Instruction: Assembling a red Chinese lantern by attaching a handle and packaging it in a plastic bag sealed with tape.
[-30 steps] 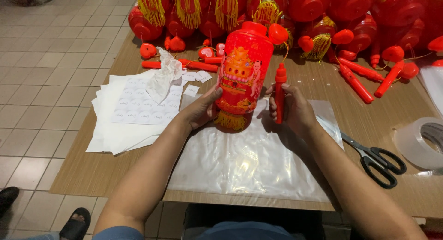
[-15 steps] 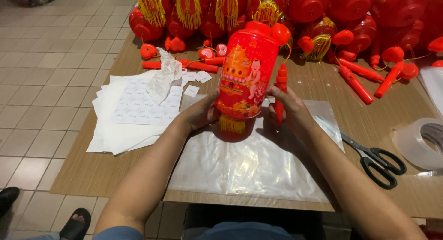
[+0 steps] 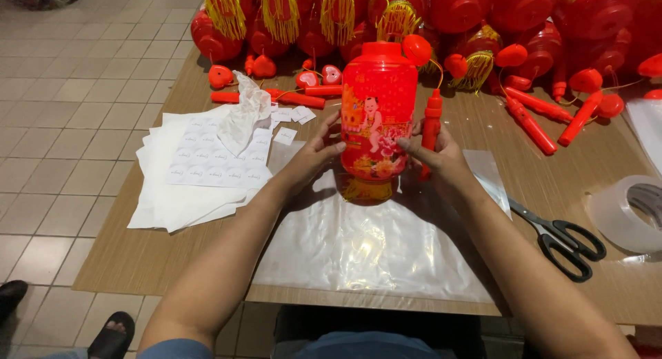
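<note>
red lantern (image 3: 378,117), a tall cylinder printed with a child figure and gold patterns, stands upright at the centre of the frame, its gold base just above a clear plastic sheet (image 3: 372,242) spread on the wooden table (image 3: 110,262). left hand (image 3: 312,159) presses its fingers against the lantern's left side. right hand (image 3: 440,155) grasps the right side with thumb and fingertips while also clenching a red stick handle (image 3: 432,124) upright against the palm; a thin cord runs up from it to a red cap (image 3: 417,50) beside the lantern's top.

to the left of centre lies a spread of white sticker sheets (image 3: 200,169) with crumpled white backing paper (image 3: 247,111) on top. across the top of the frame, a crowd of finished red lanterns with yellow tassels (image 3: 283,14) fills the far edge of the table. loose red stick handles (image 3: 534,124) and small red heart-shaped pieces (image 3: 221,76) are scattered in front of them. at the right, black-handled scissors (image 3: 562,238) lie just beside the plastic sheet, and a roll of clear tape (image 3: 631,211) sits at the right edge. tiled floor shows at the left, with a dark sandal (image 3: 114,335) at the lower left corner.
</note>
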